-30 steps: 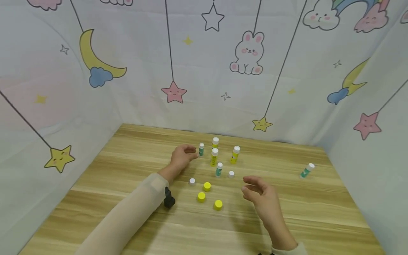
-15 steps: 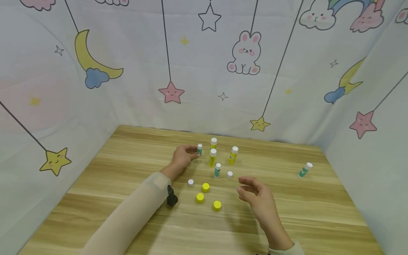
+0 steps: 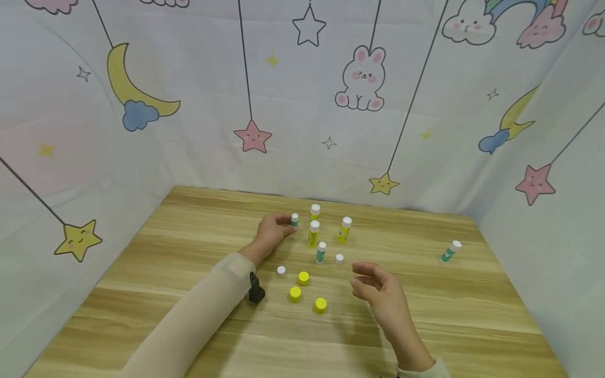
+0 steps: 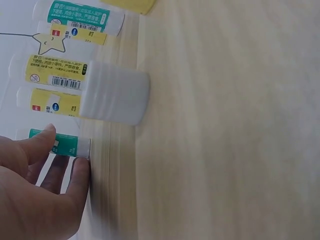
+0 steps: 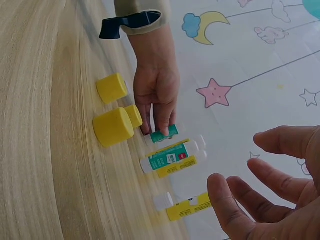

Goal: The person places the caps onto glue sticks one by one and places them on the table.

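Observation:
My left hand (image 3: pixel 270 233) pinches a small green glue stick (image 4: pixel 70 145) with a white cap, thumb on the near side and fingers behind. The stick stands upright at the back left of the group. Close to its right are two yellow glue sticks (image 3: pixel 313 237), one behind the other, with a third yellow glue stick (image 3: pixel 344 231) farther right. In front of them stands another green glue stick (image 3: pixel 321 254). Nothing is in my right hand (image 3: pixel 385 296), which hovers at the front right, its fingers loosely bent and thumb apart.
Two white caps (image 3: pixel 339 259) and three yellow caps (image 3: pixel 303 278) lie on the wooden table (image 3: pixel 425 315) between the hands. A lone green glue stick (image 3: pixel 451 252) stands far right. A patterned white cloth (image 3: pixel 293 173) encloses the back and sides.
My left hand has closed its thumb and fingers on the green glue stick, where before they were beside it. The right hand has shifted little; the whole head view drifts slightly left.

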`<move>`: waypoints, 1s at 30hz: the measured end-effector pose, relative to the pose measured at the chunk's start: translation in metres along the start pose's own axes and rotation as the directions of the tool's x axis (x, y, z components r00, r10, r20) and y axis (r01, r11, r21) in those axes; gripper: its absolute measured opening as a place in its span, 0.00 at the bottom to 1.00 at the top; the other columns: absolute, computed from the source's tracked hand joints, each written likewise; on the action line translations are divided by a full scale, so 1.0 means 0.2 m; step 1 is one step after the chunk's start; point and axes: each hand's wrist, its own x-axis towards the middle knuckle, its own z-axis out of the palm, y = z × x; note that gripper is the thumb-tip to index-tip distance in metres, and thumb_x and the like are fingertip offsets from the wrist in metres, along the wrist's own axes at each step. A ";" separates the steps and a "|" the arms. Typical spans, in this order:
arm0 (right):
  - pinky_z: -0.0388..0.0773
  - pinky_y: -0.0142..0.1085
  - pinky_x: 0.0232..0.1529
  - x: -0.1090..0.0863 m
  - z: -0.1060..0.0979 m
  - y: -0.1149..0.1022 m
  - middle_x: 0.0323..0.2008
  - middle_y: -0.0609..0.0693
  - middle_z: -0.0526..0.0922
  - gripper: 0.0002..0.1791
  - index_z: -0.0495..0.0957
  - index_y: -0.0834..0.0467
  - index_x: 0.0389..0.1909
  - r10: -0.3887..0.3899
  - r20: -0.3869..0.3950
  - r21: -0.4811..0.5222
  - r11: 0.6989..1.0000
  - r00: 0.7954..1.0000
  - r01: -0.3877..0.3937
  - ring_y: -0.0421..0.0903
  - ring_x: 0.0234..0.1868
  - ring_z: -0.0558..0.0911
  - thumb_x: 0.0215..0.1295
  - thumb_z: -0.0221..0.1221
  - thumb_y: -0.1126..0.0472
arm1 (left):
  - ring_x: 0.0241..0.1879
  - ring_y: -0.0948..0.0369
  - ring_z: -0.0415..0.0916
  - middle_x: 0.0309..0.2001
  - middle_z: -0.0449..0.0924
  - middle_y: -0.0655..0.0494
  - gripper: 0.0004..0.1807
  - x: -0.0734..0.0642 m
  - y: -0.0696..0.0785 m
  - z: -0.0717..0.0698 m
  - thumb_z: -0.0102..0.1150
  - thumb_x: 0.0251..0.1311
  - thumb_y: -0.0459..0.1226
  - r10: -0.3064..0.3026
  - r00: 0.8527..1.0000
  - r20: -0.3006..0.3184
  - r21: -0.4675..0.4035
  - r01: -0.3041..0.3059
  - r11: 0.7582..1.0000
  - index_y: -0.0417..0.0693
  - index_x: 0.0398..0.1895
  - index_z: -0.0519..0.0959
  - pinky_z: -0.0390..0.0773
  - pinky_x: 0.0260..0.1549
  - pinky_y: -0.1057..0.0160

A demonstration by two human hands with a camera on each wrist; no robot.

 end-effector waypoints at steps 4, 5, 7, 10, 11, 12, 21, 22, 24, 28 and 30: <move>0.84 0.36 0.50 0.00 0.00 0.00 0.59 0.56 0.79 0.18 0.78 0.61 0.58 0.009 -0.003 0.006 1.000 1.000 -0.009 0.56 0.58 0.78 0.68 0.64 0.65 | 0.57 0.50 0.79 0.56 0.83 0.47 0.19 0.01 0.00 0.00 0.71 0.60 0.33 0.021 1.000 0.005 0.010 -0.021 1.000 0.42 0.55 0.82 0.76 0.61 0.51; 0.84 0.36 0.50 0.00 0.00 0.00 0.59 0.56 0.79 0.18 0.78 0.61 0.58 0.011 -0.004 0.008 1.000 1.000 -0.011 0.56 0.58 0.78 0.68 0.64 0.66 | 0.56 0.50 0.80 0.55 0.83 0.46 0.18 0.01 0.00 0.00 0.71 0.60 0.32 0.025 1.000 0.007 0.010 -0.026 1.000 0.41 0.54 0.82 0.77 0.60 0.52; 0.84 0.36 0.49 0.00 0.00 0.00 0.59 0.56 0.80 0.18 0.78 0.61 0.58 0.016 -0.005 0.011 1.000 1.000 -0.016 0.55 0.58 0.78 0.68 0.64 0.66 | 0.56 0.50 0.81 0.54 0.84 0.46 0.18 0.01 0.01 0.00 0.72 0.59 0.32 0.029 1.000 0.007 0.019 -0.030 0.999 0.41 0.53 0.82 0.77 0.60 0.52; 0.84 0.35 0.49 -0.01 0.00 0.00 0.59 0.56 0.80 0.19 0.78 0.61 0.58 0.019 -0.007 0.010 1.000 1.000 -0.019 0.55 0.57 0.79 0.68 0.65 0.65 | 0.56 0.50 0.81 0.54 0.84 0.47 0.18 0.00 0.01 0.01 0.72 0.59 0.31 0.033 0.999 0.004 0.035 -0.033 0.999 0.42 0.52 0.82 0.76 0.61 0.52; 0.84 0.35 0.49 -0.01 0.00 0.00 0.59 0.56 0.80 0.19 0.78 0.61 0.58 0.020 -0.006 0.010 1.000 1.000 -0.020 0.54 0.57 0.79 0.68 0.65 0.65 | 0.56 0.50 0.81 0.54 0.84 0.47 0.18 0.00 0.00 0.01 0.72 0.59 0.31 0.034 0.999 0.003 0.037 -0.034 0.999 0.42 0.52 0.82 0.76 0.61 0.52; 0.84 0.35 0.49 -0.01 0.00 0.00 0.59 0.56 0.79 0.19 0.78 0.61 0.58 0.020 -0.006 0.010 1.000 1.000 -0.020 0.54 0.57 0.79 0.68 0.65 0.65 | 0.56 0.50 0.80 0.54 0.84 0.47 0.18 0.00 0.00 0.01 0.72 0.59 0.31 0.035 0.999 0.002 0.040 -0.035 0.999 0.42 0.52 0.82 0.76 0.61 0.52; 0.83 0.34 0.50 -0.01 0.00 -0.01 0.60 0.56 0.79 0.20 0.78 0.61 0.59 0.009 -0.005 -0.008 1.000 1.000 -0.009 0.54 0.57 0.78 0.68 0.65 0.64 | 0.55 0.51 0.81 0.53 0.84 0.47 0.18 -0.01 0.01 0.01 0.72 0.59 0.32 0.051 0.999 -0.010 0.051 -0.051 0.997 0.42 0.52 0.82 0.77 0.60 0.52; 0.83 0.34 0.50 -0.01 0.00 -0.01 0.60 0.56 0.79 0.20 0.78 0.61 0.59 0.009 -0.006 -0.010 1.000 1.000 -0.009 0.54 0.57 0.78 0.68 0.65 0.64 | 0.55 0.51 0.81 0.53 0.84 0.47 0.18 -0.01 0.01 0.01 0.72 0.59 0.32 0.051 0.999 -0.011 0.048 -0.051 0.998 0.42 0.52 0.82 0.77 0.60 0.52; 0.83 0.34 0.50 -0.01 0.00 -0.01 0.60 0.56 0.79 0.20 0.78 0.61 0.59 0.011 -0.009 -0.011 1.000 1.000 -0.011 0.54 0.57 0.78 0.68 0.65 0.64 | 0.55 0.51 0.81 0.53 0.84 0.47 0.18 -0.02 0.01 0.00 0.72 0.59 0.32 0.050 0.999 -0.012 0.044 -0.049 0.998 0.42 0.53 0.82 0.78 0.59 0.52; 0.83 0.34 0.50 -0.01 0.00 -0.01 0.60 0.55 0.79 0.19 0.78 0.61 0.59 0.015 -0.016 -0.010 1.000 1.000 -0.015 0.54 0.57 0.79 0.68 0.65 0.65 | 0.55 0.50 0.80 0.53 0.84 0.46 0.18 -0.03 0.02 0.00 0.71 0.60 0.33 0.048 0.999 -0.012 0.014 -0.048 0.999 0.41 0.54 0.82 0.78 0.58 0.52; 0.83 0.34 0.50 -0.01 0.00 -0.01 0.60 0.55 0.79 0.19 0.78 0.60 0.59 0.014 -0.021 -0.014 1.000 1.000 -0.014 0.54 0.57 0.79 0.68 0.65 0.65 | 0.55 0.50 0.80 0.53 0.84 0.46 0.18 -0.04 0.03 0.00 0.71 0.60 0.32 0.045 0.999 -0.012 -0.009 -0.045 0.999 0.41 0.54 0.82 0.78 0.58 0.52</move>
